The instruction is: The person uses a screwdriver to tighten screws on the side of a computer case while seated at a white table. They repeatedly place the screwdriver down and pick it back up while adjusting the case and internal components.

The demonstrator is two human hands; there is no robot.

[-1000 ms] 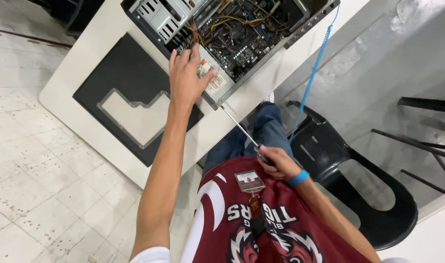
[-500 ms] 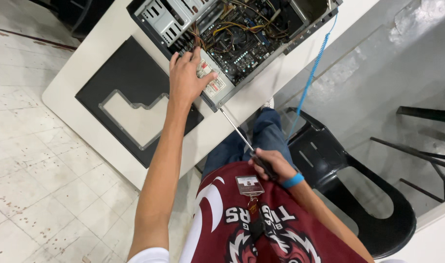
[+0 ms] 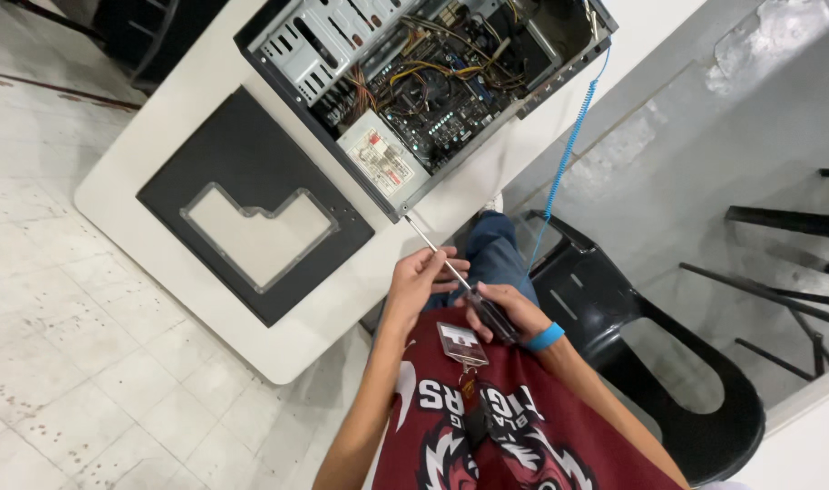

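Observation:
An open computer case [image 3: 432,91] lies on the white table [image 3: 206,118], its power supply [image 3: 382,163] and wiring exposed. My right hand [image 3: 505,313] grips the dark handle of a long screwdriver [image 3: 437,254], whose tip sits at the case's near edge. My left hand [image 3: 419,281] pinches the screwdriver's metal shaft close to the handle. A blue band circles my right wrist, and a coiled blue cord [image 3: 569,145] runs from it to the case.
The case's black side panel [image 3: 251,200] with a clear window lies flat on the table to the left. A black plastic chair [image 3: 632,345] stands under me. Tiled floor lies to the left; dark metal legs [image 3: 777,218] stand at the right.
My left hand has left the power supply in the case and come back to the screwdriver shaft. The view has shifted nearer to the case.

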